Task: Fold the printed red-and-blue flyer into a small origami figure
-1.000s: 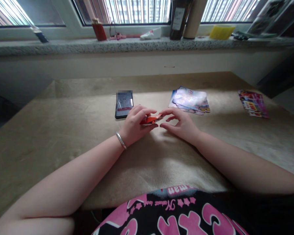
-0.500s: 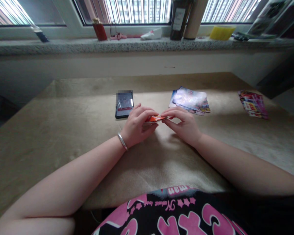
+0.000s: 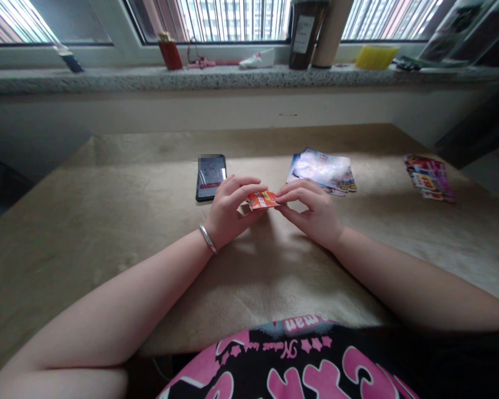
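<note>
A small folded piece of orange-red printed paper (image 3: pixel 261 200) is held between both hands just above the tan table (image 3: pixel 108 221). My left hand (image 3: pixel 229 211), with a silver bangle at the wrist, curls its fingers round the paper's left side. Fingertips of my right hand (image 3: pixel 311 209) pinch its right edge. Part of the paper is hidden behind my fingers.
A black phone (image 3: pixel 210 177) lies just beyond my left hand. A stack of printed sheets (image 3: pixel 322 170) lies beyond my right hand, with another small pile (image 3: pixel 430 177) at the far right. The window sill (image 3: pixel 216 76) carries a red cup, bottles and a yellow container.
My right hand closed its fingers onto the paper's right edge. The paper has tipped up, showing more of its orange face. Both hands stayed in place.
</note>
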Demonstrator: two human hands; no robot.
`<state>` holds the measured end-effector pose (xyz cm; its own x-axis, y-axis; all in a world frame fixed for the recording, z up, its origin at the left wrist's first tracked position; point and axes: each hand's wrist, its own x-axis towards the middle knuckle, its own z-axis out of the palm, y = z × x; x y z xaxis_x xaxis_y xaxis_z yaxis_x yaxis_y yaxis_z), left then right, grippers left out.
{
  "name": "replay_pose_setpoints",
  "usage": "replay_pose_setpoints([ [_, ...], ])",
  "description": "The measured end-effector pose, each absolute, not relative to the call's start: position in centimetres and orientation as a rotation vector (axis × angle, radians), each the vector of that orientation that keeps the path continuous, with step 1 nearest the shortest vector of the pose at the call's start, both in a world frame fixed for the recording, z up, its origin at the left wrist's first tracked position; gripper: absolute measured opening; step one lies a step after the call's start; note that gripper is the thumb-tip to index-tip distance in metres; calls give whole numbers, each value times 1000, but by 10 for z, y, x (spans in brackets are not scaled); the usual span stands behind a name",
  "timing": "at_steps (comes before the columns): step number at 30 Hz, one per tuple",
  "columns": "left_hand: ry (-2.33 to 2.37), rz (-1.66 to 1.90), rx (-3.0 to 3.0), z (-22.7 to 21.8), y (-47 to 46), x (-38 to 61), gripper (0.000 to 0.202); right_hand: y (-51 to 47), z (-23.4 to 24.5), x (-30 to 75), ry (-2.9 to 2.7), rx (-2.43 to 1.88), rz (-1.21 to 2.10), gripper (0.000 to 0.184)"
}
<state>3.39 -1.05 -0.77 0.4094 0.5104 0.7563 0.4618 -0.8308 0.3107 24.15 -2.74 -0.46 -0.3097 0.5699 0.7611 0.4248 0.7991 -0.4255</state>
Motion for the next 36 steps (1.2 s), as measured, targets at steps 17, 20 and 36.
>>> replay_pose_setpoints([
  [17, 909, 1466, 2594, -7, -14, 32, 6, -26, -3, 244, -1964, -738, 109, 6],
  [20, 882, 1454, 2569, -8, -14, 33, 7, -26, -3, 243, -1953, -732, 123, 7],
  [36, 822, 1479, 2559, -8, -12, 36, 6, -30, -1, 241, -2003, -752, 73, 10],
])
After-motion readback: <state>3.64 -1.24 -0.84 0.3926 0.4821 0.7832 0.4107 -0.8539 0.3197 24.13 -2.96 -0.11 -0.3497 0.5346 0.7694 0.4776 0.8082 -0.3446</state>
